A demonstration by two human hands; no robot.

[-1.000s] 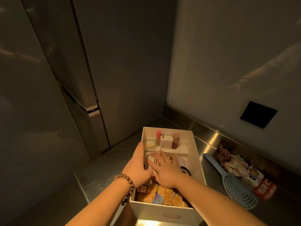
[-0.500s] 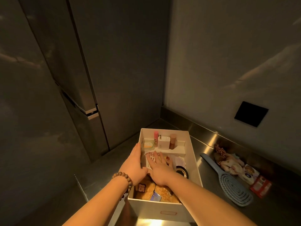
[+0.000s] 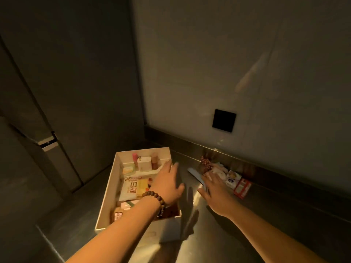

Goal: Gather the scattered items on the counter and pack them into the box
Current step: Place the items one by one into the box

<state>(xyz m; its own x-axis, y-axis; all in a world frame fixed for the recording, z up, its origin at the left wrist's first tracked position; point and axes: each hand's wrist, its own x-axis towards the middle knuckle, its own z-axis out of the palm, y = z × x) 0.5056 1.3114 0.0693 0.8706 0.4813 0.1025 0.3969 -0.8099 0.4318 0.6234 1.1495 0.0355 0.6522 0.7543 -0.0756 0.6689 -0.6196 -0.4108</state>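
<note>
The white box [image 3: 108, 194] stands on the steel counter, holding a flat packet [image 3: 133, 186], small bottles [image 3: 144, 163] at its far end and snack packs near its front. My left hand [image 3: 168, 184], with a bead bracelet on the wrist, hovers over the box's right wall, fingers spread and empty. My right hand [image 3: 214, 190] stretches open over the counter, covering most of the blue hairbrush [image 3: 194, 174]. Just beyond its fingertips lie a plush toy [image 3: 212, 168], a small white packet [image 3: 232, 180] and a red packet [image 3: 242, 187].
The counter [image 3: 275, 209] runs right along a low steel backsplash under a pale wall with a black square plate [image 3: 224, 120]. Tall dark cabinet doors [image 3: 66, 92] stand left of and behind the box. The scene is dim.
Both hands have left the inside of the box and swung right. The right hand now reaches over the hairbrush toward the loose items; the view has turned right too.
</note>
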